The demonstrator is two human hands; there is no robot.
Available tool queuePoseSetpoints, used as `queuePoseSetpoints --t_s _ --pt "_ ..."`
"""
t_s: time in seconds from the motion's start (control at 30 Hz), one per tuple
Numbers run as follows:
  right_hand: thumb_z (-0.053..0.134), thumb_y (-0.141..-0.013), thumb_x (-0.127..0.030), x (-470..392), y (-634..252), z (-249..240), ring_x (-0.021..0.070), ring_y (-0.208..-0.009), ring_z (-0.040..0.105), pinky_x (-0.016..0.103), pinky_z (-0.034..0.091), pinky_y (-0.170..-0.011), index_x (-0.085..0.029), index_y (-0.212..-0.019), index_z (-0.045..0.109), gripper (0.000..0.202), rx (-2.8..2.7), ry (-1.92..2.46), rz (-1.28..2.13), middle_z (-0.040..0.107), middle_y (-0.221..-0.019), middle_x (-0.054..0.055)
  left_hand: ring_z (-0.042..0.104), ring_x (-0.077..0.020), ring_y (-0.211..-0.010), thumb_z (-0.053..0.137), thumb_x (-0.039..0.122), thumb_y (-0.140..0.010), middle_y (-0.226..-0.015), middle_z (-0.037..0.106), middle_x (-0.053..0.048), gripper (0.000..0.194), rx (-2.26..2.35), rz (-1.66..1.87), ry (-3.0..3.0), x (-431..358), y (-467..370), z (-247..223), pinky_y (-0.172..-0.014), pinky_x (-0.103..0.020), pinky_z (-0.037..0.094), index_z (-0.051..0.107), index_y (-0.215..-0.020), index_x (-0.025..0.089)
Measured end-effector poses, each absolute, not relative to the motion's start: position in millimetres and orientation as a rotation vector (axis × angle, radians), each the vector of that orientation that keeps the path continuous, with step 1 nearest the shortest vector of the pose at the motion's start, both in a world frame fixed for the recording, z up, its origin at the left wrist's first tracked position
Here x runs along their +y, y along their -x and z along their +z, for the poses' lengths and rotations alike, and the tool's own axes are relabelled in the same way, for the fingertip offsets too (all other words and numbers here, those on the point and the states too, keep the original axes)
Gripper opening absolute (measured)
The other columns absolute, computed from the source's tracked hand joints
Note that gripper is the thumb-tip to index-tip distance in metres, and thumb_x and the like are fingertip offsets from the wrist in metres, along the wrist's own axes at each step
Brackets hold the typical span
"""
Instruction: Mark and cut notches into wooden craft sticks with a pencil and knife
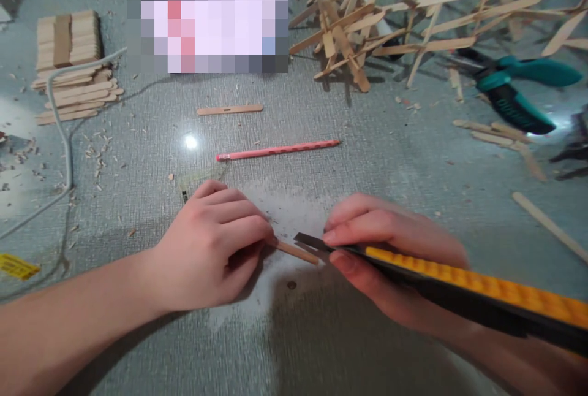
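My left hand [220, 236] is closed on a wooden craft stick [297, 252], pressing it down near the table; one end sticks out to the right from under the fingers. My right hand [376, 236] grips a black and orange utility knife [459, 285] close to its front, thumb below and fingers above. The knife's dark blade [310, 241] points left, just above the free end of the stick; whether they touch I cannot tell. Beyond the hands lie a pink pencil [280, 150] and a single craft stick with a small slot [229, 110].
Stacked craft sticks [68, 46] lie at the back left beside a white cable [68, 138]. A tangled stick structure [395, 22] fills the back right, near teal-handled pliers [514, 89]. Wood chips [101, 151] litter the table. A yellow label [18, 266] is at the left edge.
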State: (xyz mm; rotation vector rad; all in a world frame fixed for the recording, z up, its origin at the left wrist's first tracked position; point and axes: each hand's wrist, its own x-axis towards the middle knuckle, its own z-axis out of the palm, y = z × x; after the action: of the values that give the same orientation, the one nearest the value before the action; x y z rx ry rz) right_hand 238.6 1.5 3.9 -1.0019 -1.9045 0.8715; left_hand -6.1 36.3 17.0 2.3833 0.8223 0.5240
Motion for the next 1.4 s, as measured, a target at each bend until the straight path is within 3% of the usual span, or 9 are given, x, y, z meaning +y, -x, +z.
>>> queuePoseSetpoints --t_s 0.2,0.4,0.5,0.57,0.7,0.9,1.07,1.27,1.4 --pt "0.064 -0.092 -0.016 0.9 -238.0 4.9 0.0063 -0.052 0.059 0.019 0.046 -0.050 -0.023 -0.092 0.061 0.007 -1.968 0.966 0.831 0.065 -0.068 -0.005 0.066 -0.0148 -0.080 0.052 0.014 -0.094 -0.088 0.074 -0.001 0.012 0.855 0.540 -2.395 37.8 7.0 18.3 -0.078 -0.035 0.043 0.063 -0.091 0.019" --pt "0.072 -0.090 -0.022 4.6 -240.7 0.9 0.0083 -0.054 0.065 0.019 0.050 -0.053 -0.025 -0.090 0.065 0.008 -1.978 1.007 0.721 0.072 -0.070 -0.006 0.064 -0.0143 -0.078 0.053 0.013 -0.095 -0.095 0.075 -0.002 0.011 0.840 0.634 -2.589 37.4 9.4 14.9 -0.076 -0.033 0.042 0.062 -0.095 0.017" --pt "0.077 -0.086 -0.028 9.6 -240.6 -6.7 0.0118 -0.057 0.067 0.023 0.051 -0.054 -0.027 -0.089 0.069 0.008 -1.868 1.111 0.682 0.074 -0.072 -0.004 0.060 -0.0143 -0.069 0.053 0.018 -0.097 -0.077 0.071 -0.001 0.013 0.799 0.649 -2.765 32.8 9.0 11.3 -0.073 -0.033 0.038 0.064 -0.090 0.018" --pt "0.078 -0.084 -0.031 13.6 -239.3 -10.6 0.0126 -0.062 0.067 0.024 0.051 -0.057 -0.027 -0.088 0.071 0.009 -1.783 1.222 0.671 0.074 -0.075 -0.003 0.055 -0.0141 -0.061 0.051 0.027 -0.099 -0.061 0.063 0.001 0.025 0.867 0.598 -2.825 29.3 8.0 7.9 -0.073 -0.035 0.036 0.062 -0.077 0.019" --pt "0.076 -0.085 -0.038 17.9 -233.8 -11.4 0.0147 -0.067 0.065 0.028 0.052 -0.063 -0.026 -0.097 0.071 0.017 -1.710 1.269 0.663 0.072 -0.079 -0.002 0.056 -0.0158 -0.061 0.045 0.034 -0.099 -0.059 0.062 -0.003 0.038 1.054 0.390 -2.781 24.7 6.2 2.4 -0.075 -0.038 0.036 0.058 -0.067 0.019" --pt "0.064 -0.092 -0.042 16.1 -225.2 -10.3 0.0217 -0.089 0.069 0.036 0.056 -0.076 -0.028 -0.106 0.069 0.021 -1.640 1.210 0.625 0.074 -0.101 0.005 0.066 -0.0196 -0.080 0.048 0.035 -0.101 -0.077 0.069 -0.007 0.033 1.264 0.155 -2.737 17.5 9.2 0.2 -0.085 -0.041 0.047 0.067 -0.081 0.016" --pt "0.059 -0.097 -0.044 13.9 -223.8 -15.2 0.0171 -0.076 0.066 0.034 0.057 -0.072 -0.021 -0.115 0.066 0.030 -1.648 1.182 0.632 0.072 -0.094 0.005 0.064 -0.0212 -0.107 0.060 0.038 -0.099 -0.126 0.063 -0.010 0.033 1.554 0.000 -2.585 15.4 10.7 -0.8 -0.093 -0.042 0.057 0.061 -0.124 0.017" --pt "0.059 -0.099 -0.040 17.7 -222.3 -25.7 0.0186 -0.098 0.066 0.039 0.059 -0.085 -0.020 -0.122 0.063 0.030 -1.756 1.182 0.654 0.065 -0.120 0.008 0.064 -0.0219 -0.109 0.060 0.038 -0.099 -0.128 0.061 -0.010 0.034 1.882 0.015 -2.364 15.2 5.7 5.1 -0.094 -0.043 0.057 0.060 -0.126 0.018" --pt "0.060 -0.099 -0.039 23.8 -224.2 -29.6 0.0208 -0.105 0.065 0.042 0.057 -0.090 -0.020 -0.125 0.061 0.033 -1.835 1.198 0.649 0.063 -0.126 0.009 0.064 -0.0224 -0.110 0.061 0.038 -0.099 -0.128 0.061 -0.010 0.035 2.032 0.083 -2.249 10.3 3.1 6.8 -0.093 -0.044 0.057 0.060 -0.127 0.017"
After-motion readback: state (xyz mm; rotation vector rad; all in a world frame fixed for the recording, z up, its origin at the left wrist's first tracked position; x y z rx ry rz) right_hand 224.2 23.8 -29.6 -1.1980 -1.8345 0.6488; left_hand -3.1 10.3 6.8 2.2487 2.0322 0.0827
